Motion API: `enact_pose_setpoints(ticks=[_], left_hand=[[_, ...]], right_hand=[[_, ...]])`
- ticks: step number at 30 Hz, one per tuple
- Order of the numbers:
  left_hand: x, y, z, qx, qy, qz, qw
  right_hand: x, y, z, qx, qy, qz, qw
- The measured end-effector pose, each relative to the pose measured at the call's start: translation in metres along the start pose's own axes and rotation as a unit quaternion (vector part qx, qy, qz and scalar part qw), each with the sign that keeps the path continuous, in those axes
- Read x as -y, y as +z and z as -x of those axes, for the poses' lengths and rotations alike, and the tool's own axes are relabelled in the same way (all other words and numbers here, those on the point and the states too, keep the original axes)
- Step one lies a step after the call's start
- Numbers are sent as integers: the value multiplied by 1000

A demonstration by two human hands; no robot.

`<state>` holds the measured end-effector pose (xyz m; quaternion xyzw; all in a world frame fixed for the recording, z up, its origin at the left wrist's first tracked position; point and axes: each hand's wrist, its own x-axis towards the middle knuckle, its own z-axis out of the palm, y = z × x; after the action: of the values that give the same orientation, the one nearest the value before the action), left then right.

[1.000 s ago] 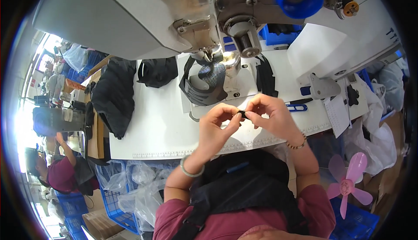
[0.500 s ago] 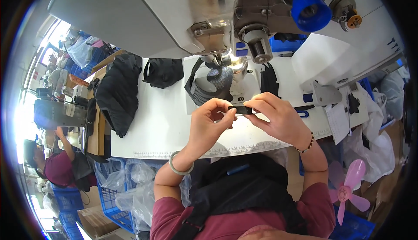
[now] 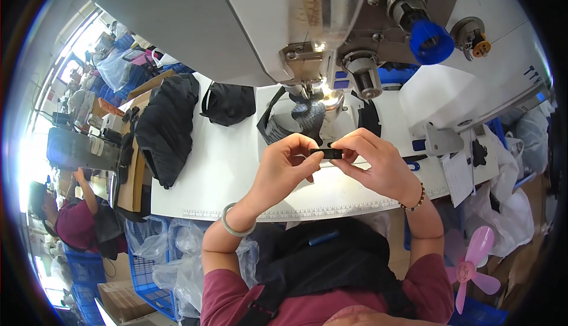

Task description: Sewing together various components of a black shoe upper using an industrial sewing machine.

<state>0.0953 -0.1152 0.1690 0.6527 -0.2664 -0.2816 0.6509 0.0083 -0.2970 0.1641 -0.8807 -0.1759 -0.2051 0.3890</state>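
Between my two hands is a short black strip [image 3: 326,154], perhaps folded webbing; its exact kind is too small to make out. My left hand [image 3: 289,163] pinches its left end between thumb and fingers. The right end is pinched by my right hand [image 3: 371,163]. Both hands hover over the white table, in front of the sewing machine [image 3: 307,65]. Just beyond them, a dark grey and black fabric piece [image 3: 290,119] lies beneath the needle area, partly hidden by my left fingers.
Black fabric [image 3: 168,128] and a smaller black piece [image 3: 228,104] lie left; black strips [image 3: 369,116] lie right of the needle. Blue-handled snips [image 3: 414,165] rest by my right hand. A pink fan [image 3: 465,271] stands lower right, a blue crate [image 3: 151,278] lower left. Another person [image 3: 77,222] works far left.
The head view has shifted slightly, so the machine and fabric appear lower and further right. Both hands keep their pinch on the black strip, which now looks more level.
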Motion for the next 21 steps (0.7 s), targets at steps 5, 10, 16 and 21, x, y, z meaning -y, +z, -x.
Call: enact_pose_setpoints(ticks=[5,10,16,21], left_hand=[[-17,-28,-6,-108,82,19,991],[-26,-41,-37,-87,60,22,994],[-12,-31,-45,-83,35,11,996],[-11,-33,-48,-99,25,-6,995]], right_hand=[[4,14,-6,-78,220,-207,950],[7,54,-45,-258,237,-492,797],[-23,80,-39,-338,131,-380,851],[-28,84,-36,-329,115,-337,875]])
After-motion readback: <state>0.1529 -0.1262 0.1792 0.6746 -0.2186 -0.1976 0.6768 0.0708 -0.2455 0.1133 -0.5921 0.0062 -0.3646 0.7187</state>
